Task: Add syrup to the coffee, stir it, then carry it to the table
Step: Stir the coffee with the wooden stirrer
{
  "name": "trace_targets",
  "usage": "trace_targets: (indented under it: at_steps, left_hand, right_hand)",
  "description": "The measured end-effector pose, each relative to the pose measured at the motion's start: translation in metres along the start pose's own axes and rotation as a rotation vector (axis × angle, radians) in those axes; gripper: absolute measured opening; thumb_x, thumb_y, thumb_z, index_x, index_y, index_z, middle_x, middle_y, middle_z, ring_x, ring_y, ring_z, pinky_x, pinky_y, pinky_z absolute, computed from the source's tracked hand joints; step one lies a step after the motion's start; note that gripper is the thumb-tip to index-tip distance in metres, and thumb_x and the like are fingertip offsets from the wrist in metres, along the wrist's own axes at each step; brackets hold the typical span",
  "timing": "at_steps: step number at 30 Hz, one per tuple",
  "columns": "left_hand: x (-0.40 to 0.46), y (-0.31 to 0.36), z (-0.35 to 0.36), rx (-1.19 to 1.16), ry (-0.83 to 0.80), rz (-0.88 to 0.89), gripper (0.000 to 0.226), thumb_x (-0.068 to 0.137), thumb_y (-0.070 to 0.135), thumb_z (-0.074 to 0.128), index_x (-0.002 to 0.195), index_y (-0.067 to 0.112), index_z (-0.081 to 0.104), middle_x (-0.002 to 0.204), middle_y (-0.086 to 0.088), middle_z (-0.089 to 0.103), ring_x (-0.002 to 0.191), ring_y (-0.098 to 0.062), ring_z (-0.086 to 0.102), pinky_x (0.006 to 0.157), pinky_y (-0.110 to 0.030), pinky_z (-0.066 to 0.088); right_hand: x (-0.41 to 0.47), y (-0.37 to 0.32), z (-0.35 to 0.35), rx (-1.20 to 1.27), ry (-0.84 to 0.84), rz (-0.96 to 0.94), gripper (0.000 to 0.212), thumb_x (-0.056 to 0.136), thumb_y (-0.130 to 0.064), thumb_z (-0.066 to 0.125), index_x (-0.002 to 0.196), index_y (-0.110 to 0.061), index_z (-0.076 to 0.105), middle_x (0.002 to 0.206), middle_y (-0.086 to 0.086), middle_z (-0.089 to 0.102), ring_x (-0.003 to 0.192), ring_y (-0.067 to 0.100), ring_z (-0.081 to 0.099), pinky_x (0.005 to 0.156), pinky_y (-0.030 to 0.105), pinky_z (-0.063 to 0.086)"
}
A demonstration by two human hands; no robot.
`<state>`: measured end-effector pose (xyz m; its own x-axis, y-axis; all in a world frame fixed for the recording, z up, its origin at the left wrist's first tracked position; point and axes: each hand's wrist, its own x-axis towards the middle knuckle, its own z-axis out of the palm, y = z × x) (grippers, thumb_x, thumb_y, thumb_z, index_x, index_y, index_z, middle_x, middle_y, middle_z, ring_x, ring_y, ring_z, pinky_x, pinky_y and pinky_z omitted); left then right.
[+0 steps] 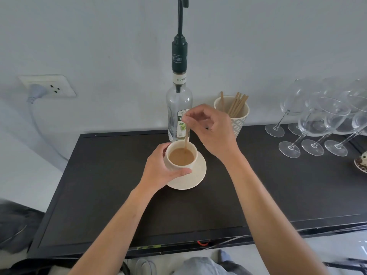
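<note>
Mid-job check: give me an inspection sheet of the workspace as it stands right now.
Surface: dark countertop, no spills seen.
Job's things: coffee cup on saucer; syrup bottle with pump upright behind it; wooden stirrer dipped in the coffee.
Clutter: cup of spare stirrers; wine glasses at right; small dish at the right edge.
Grippers: left hand wraps the cup; right hand pinches the stirrer.
Cables: grey cord plugged into wall socket.
Surroundings: plain wall.
</note>
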<state>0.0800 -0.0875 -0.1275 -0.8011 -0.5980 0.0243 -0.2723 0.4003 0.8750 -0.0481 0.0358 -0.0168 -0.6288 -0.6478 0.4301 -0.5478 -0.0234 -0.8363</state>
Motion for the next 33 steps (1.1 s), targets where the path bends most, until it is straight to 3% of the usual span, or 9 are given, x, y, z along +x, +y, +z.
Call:
trace_targets:
  at_steps: [3,6,9,15,22,27,33]
  left_hand:
    - [0.0002,0.0002,0.0017,0.012,0.028,-0.020,0.087,0.047,0.049,0.098,0.119,0.042,0.048,0.109,0.032,0.056,0.100,0.014,0.054,0.073,0.001,0.039]
    - [-0.0004,-0.0004,0.0016,0.033,0.031,-0.019,0.087,0.049,0.051,0.096,0.119,0.041,0.047,0.108,0.033,0.053,0.100,0.012,0.054,0.075,-0.002,0.038]
    - [0.0010,-0.0032,0.0023,0.029,0.026,-0.016,0.088,0.048,0.050,0.096,0.122,0.037,0.050,0.114,0.023,0.059,0.105,0.001,0.058,0.082,-0.007,0.040]
    - [0.0028,-0.0061,0.0044,0.050,0.042,-0.021,0.093,0.047,0.053,0.095,0.127,0.033,0.052,0.120,0.015,0.062,0.109,-0.007,0.059,0.093,-0.024,0.049]
    - [0.0017,-0.0054,0.0051,0.044,0.053,-0.034,0.090,0.047,0.052,0.096,0.123,0.036,0.052,0.114,0.021,0.060,0.106,-0.003,0.058,0.090,-0.022,0.047]
    - [0.0023,-0.0053,0.0059,0.069,0.058,-0.032,0.093,0.049,0.053,0.095,0.128,0.033,0.052,0.119,0.018,0.059,0.109,-0.006,0.057,0.094,-0.027,0.048]
    - [-0.0005,-0.0064,0.0072,0.068,0.073,-0.047,0.095,0.046,0.057,0.093,0.130,0.035,0.053,0.125,0.015,0.058,0.116,-0.009,0.054,0.099,-0.037,0.049]
  right_hand:
    - [-0.0008,0.0072,0.0037,-0.028,-0.056,0.020,0.003,0.091,-0.019,0.078,0.094,-0.020,0.077,0.086,-0.010,0.076,0.080,0.011,0.073,0.081,0.019,0.057]
    - [-0.0003,0.0094,0.0073,-0.031,-0.097,0.020,0.007,0.088,-0.019,0.081,0.095,-0.022,0.081,0.090,-0.009,0.079,0.084,0.011,0.076,0.088,0.033,0.060]
    - [0.0028,0.0105,0.0080,-0.088,-0.093,-0.037,0.008,0.087,-0.019,0.082,0.094,-0.017,0.082,0.091,-0.009,0.079,0.087,0.013,0.076,0.088,0.037,0.061]
    - [0.0037,0.0061,0.0077,-0.146,-0.183,-0.045,0.018,0.087,-0.021,0.082,0.105,-0.018,0.078,0.082,-0.004,0.078,0.081,0.008,0.075,0.090,0.024,0.058]
    - [0.0067,0.0049,0.0078,-0.117,-0.076,-0.045,0.010,0.086,-0.014,0.083,0.091,-0.013,0.074,0.080,0.002,0.077,0.076,0.011,0.071,0.077,0.011,0.053]
    - [0.0031,0.0031,0.0029,-0.147,-0.138,-0.076,0.009,0.086,-0.014,0.083,0.091,-0.011,0.076,0.081,-0.002,0.076,0.076,0.010,0.069,0.078,0.020,0.058]
    - [0.0029,0.0042,0.0070,-0.144,-0.086,-0.091,0.005,0.088,-0.011,0.080,0.091,-0.009,0.076,0.080,-0.010,0.072,0.079,0.004,0.069,0.079,0.014,0.055]
